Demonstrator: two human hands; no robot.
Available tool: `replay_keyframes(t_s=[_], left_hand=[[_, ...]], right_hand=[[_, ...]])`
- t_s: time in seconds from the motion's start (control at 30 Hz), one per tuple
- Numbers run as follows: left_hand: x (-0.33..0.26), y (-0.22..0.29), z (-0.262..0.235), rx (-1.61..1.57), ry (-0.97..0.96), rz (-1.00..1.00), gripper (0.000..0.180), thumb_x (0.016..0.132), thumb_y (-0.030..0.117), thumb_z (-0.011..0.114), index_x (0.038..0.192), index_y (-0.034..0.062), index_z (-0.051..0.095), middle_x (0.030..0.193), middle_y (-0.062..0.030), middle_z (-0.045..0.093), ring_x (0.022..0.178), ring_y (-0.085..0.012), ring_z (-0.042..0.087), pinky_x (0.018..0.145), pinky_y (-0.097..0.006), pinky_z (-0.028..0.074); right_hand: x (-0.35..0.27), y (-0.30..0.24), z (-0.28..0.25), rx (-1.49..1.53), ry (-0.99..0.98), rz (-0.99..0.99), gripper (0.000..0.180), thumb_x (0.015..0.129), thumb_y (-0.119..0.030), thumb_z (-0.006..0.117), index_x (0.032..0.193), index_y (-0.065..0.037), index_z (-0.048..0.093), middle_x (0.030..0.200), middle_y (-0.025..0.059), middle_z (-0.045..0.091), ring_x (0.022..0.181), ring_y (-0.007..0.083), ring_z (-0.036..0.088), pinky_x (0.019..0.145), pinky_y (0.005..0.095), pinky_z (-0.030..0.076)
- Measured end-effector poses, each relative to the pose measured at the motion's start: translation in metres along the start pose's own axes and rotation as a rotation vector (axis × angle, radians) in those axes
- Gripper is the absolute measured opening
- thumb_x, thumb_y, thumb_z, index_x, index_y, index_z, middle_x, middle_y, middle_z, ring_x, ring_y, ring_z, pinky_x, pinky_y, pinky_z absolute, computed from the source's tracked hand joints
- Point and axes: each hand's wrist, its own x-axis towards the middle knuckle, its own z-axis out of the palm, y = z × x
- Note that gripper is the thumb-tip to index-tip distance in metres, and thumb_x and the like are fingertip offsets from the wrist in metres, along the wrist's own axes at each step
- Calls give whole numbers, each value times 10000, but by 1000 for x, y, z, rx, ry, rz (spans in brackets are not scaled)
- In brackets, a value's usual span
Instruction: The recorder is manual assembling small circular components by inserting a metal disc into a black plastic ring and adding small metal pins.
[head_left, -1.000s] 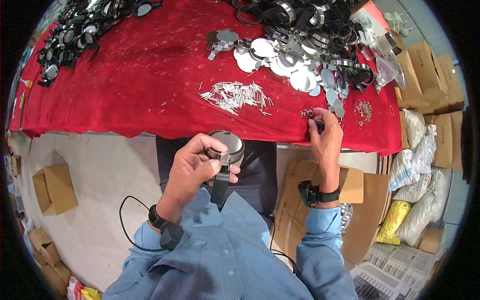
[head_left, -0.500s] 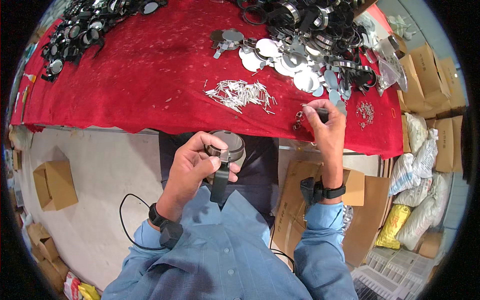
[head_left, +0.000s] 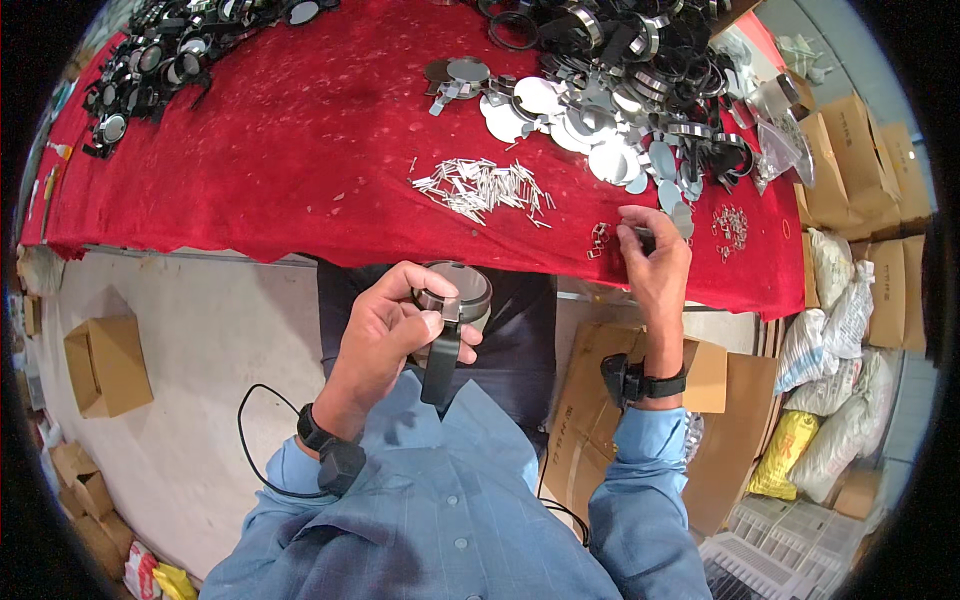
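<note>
My left hand [head_left: 385, 322] is closed on a round, dark-rimmed disc [head_left: 462, 282] with a glossy face and a flat black tab [head_left: 438, 375] hanging from its near side. Thumb and forefinger pinch it where the tab joins the rim. My right hand [head_left: 655, 252] is at the table's front edge, fingers curled round a small dark object [head_left: 646, 240] whose kind I cannot make out. Just left of those fingertips lie several small metal clips [head_left: 599, 240]. To the right of the hand is a heap of tiny metal pieces [head_left: 731, 229].
A red cloth [head_left: 300, 130] covers the table. White pins [head_left: 482, 189] lie heaped in its middle. Behind them are silvery discs [head_left: 590, 125] and piled black rings [head_left: 640, 45]. More disc pieces [head_left: 150, 70] sit far left. Cartons [head_left: 108, 366] and sacks [head_left: 835, 380] stand around.
My right fingers have drawn closer over the dark object, which shows less, and the hand has come slightly away from the metal clips. The left hand keeps its hold on the disc.
</note>
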Motion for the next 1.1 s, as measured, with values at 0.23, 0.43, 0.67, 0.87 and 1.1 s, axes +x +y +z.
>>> replay_keyframes(t_s=[0.23, 0.43, 0.67, 0.87, 1.1], left_hand=[[-1, -1, 2, -2, 8, 1, 234, 916, 95, 579, 1138, 24, 563, 1097, -169, 677, 925, -243, 745, 791, -389, 652], [0, -1, 2, 2, 20, 2, 237, 918, 103, 577, 1142, 29, 561, 1126, -172, 671, 928, -244, 744, 795, -383, 651], [1, 1, 0, 11, 8, -8, 245, 922, 110, 572, 1155, 38, 553, 1065, -170, 695, 886, -243, 749, 791, -374, 647], [1, -3, 2, 17, 41, 11, 350, 917, 244, 692, 1157, 25, 562, 966, -105, 619, 871, -266, 749, 737, -397, 658], [2, -2, 0, 10, 59, 27, 323, 917, 217, 674, 1149, 20, 565, 993, -106, 602, 877, -274, 749, 734, -400, 665]], right_hand=[[1, -9, 2, -139, -189, -7, 161, 854, -93, 751, 990, -16, 712, 863, 151, 696, 791, 308, 692, 733, 391, 537], [9, -14, 0, 95, -103, 224, 149, 872, -114, 758, 949, 2, 705, 790, 113, 721, 734, 205, 680, 725, 321, 527], [9, -17, 3, -170, -161, -154, 158, 832, -57, 740, 981, -13, 709, 885, 172, 693, 847, 333, 687, 754, 403, 536], [16, -5, 8, -192, -222, -50, 158, 842, -91, 729, 974, -7, 707, 862, 187, 685, 837, 349, 686, 742, 417, 526], [27, -19, 9, 77, -92, 154, 137, 916, -144, 708, 972, -20, 716, 734, 68, 682, 674, 141, 615, 650, 312, 499]])
